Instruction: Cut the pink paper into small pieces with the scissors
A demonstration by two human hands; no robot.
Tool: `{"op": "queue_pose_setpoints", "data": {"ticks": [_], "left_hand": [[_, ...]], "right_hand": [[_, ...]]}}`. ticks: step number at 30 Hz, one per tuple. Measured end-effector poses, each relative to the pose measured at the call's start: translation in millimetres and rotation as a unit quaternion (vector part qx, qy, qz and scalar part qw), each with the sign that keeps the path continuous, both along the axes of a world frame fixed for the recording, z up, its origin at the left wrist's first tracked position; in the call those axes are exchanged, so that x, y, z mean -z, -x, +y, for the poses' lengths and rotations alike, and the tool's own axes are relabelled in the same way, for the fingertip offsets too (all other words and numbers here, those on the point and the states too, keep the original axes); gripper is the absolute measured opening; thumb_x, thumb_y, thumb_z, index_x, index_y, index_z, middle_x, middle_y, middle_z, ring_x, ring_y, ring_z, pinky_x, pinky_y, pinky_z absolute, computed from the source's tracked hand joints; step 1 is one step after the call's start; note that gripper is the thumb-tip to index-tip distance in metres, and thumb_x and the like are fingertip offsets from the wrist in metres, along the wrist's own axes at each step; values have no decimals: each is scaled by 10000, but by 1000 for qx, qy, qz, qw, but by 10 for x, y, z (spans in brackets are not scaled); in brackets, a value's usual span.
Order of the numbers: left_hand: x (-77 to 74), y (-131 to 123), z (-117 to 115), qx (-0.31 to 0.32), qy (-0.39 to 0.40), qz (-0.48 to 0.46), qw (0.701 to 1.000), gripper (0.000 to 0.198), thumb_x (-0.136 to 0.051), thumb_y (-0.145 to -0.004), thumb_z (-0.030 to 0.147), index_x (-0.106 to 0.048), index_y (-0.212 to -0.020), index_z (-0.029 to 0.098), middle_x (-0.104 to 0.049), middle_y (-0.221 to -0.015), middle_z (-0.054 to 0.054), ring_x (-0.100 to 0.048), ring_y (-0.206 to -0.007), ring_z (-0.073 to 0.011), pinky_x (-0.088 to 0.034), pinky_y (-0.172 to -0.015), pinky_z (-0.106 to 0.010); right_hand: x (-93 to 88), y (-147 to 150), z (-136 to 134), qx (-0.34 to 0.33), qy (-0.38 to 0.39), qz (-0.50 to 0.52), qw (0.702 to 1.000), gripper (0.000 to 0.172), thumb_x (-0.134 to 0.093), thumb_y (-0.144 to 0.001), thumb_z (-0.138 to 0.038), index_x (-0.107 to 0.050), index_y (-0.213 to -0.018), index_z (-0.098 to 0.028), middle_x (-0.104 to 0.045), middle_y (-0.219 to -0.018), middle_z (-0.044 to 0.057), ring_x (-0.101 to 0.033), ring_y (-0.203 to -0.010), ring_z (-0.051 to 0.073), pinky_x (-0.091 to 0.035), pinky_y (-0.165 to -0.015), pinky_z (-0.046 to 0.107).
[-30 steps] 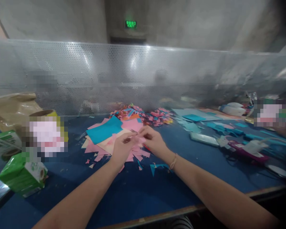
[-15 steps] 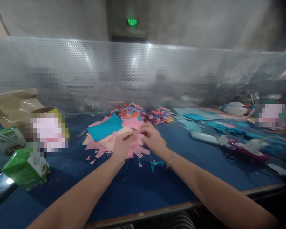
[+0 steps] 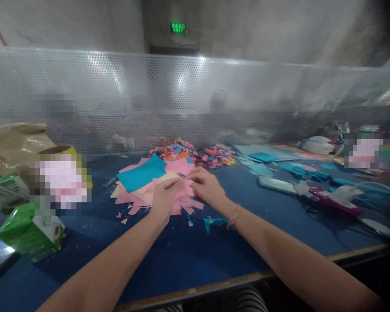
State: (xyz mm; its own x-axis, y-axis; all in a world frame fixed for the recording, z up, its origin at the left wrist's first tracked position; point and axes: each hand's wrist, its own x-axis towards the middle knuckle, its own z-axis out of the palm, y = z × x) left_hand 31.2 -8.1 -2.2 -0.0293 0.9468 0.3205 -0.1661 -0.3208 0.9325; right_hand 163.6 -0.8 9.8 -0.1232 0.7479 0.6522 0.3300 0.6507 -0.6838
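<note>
The person's left hand (image 3: 164,195) and right hand (image 3: 208,185) meet low over the middle of a blue table (image 3: 188,264), their fingertips almost touching. The thumb and forefinger of the left are pressed together on a small pink paper piece (image 3: 186,185); the right's thumb and bent forefinger pinch at the same piece from the other side, its remaining fingers curled. The piece lies between the two hands, just above the paper heap, too small and blurred for its shape to be told, and a thin dark tip shows beside it.

Under and beyond the left hand, pink sheets and strips (image 3: 185,206) spread out in a loose fan, with a cream sheet (image 3: 146,196) over them and a bright blue sheet (image 3: 142,174) on top. Behind these stand two mounds of small coloured cuttings (image 3: 216,156). A blue scrap (image 3: 210,223) lies near the right wrist, which wears a thin bracelet (image 3: 234,216).

Well to the right lie a pale flat slab (image 3: 277,185) and a purple power strip (image 3: 336,203); to the left, a green box (image 3: 27,232) stands in front of a brown bag (image 3: 21,141)
</note>
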Motion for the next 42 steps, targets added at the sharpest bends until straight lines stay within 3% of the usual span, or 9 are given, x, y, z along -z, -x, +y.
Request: {"op": "queue_pose_setpoints", "data": {"ticks": [4, 8, 11, 20, 28, 36, 42], "left_hand": [[5, -4, -9, -2, -1, 1, 1000, 208, -607, -595, 295, -661, -742, 158, -646, -826, -56, -553, -789, -155, -418, -742, -290], [-15, -12, -26, 5, 3, -2, 1000, 205, -596, -609, 296, -653, -756, 164, -639, -822, -45, -550, -765, -139, -421, -720, -273], [-33, -12, -30, -5, 7, -11, 1000, 201, -609, -595, 276, -644, -761, 168, -635, -813, -39, -550, -747, -130, -424, -699, -262], [-68, 7, -44, 2, -47, 1, 999, 138, -593, -611, 246, -619, -719, 164, -619, -777, -35, -551, -730, -123, -424, -698, -254], [-46, 10, -37, -7, -60, 25, 998, 127, -571, -631, 270, -585, -678, 153, -586, -663, -11, -516, -611, -94, -414, -614, -228], [-49, 9, -56, -48, -63, 57, 995, 145, -570, -634, 293, -592, -683, 159, -596, -698, -16, -530, -664, -111, -415, -648, -234], [-70, 3, -99, -41, -71, 70, 994, 147, -556, -652, 295, -581, -704, 160, -600, -721, -23, -542, -695, -119, -416, -666, -240]], "right_hand": [[-3, 19, -7, -12, 27, 35, 999, 148, -494, -586, -79, -570, -676, -169, -506, -754, 15, -497, -726, 108, -409, -679, 257], [11, 57, -10, -47, 108, 127, 985, 256, -476, -549, -64, -485, -778, -178, -497, -756, -11, -473, -594, 69, -400, -532, 207], [8, 73, -14, -60, 134, 151, 977, 239, -490, -542, -73, -459, -757, -173, -497, -752, -15, -475, -584, 65, -385, -492, 189], [-43, 33, -60, -37, 46, 66, 996, 73, -514, -629, -120, -524, -685, -167, -480, -720, 3, -469, -643, 86, -403, -598, 234], [-26, 14, -24, 8, -4, -12, 1000, 109, -485, -658, -120, -575, -679, -177, -508, -787, 23, -483, -787, 122, -391, -725, 275], [-11, 24, -29, 3, 18, 11, 1000, 60, -503, -668, -186, -553, -637, -175, -502, -760, 24, -483, -774, 127, -387, -702, 271], [28, 43, -8, 6, 69, 65, 995, 41, -513, -647, -199, -518, -628, -163, -477, -654, -8, -456, -632, 99, -380, -612, 247]]}}
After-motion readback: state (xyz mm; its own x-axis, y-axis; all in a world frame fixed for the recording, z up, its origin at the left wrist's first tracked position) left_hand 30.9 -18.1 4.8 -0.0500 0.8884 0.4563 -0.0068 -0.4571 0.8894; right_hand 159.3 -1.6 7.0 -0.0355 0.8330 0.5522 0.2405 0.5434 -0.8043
